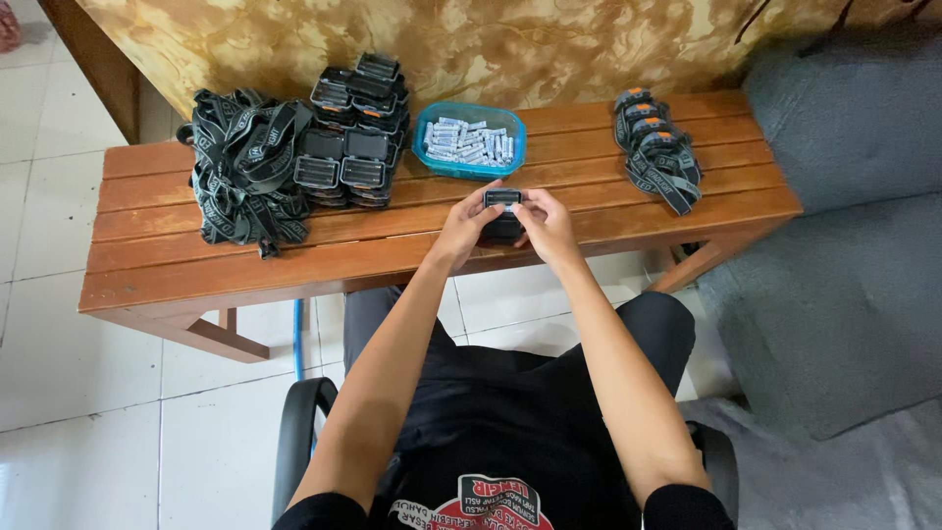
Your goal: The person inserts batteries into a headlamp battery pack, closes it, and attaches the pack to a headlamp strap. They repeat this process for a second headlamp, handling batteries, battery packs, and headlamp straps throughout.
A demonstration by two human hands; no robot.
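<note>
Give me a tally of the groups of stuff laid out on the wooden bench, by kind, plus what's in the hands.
Heap of dark straps: 1
Stack of black lamp housings: 1
Blue tray of small batteries: 1
Pile of finished headlamps with orange trim: 1
Black housing held between left hand and right hand: 1
Total: 5

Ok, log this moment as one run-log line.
left hand: holds black case | right hand: holds black case | behind: blue tub of batteries | left: case stack, strap pile | surface: wooden bench
</note>
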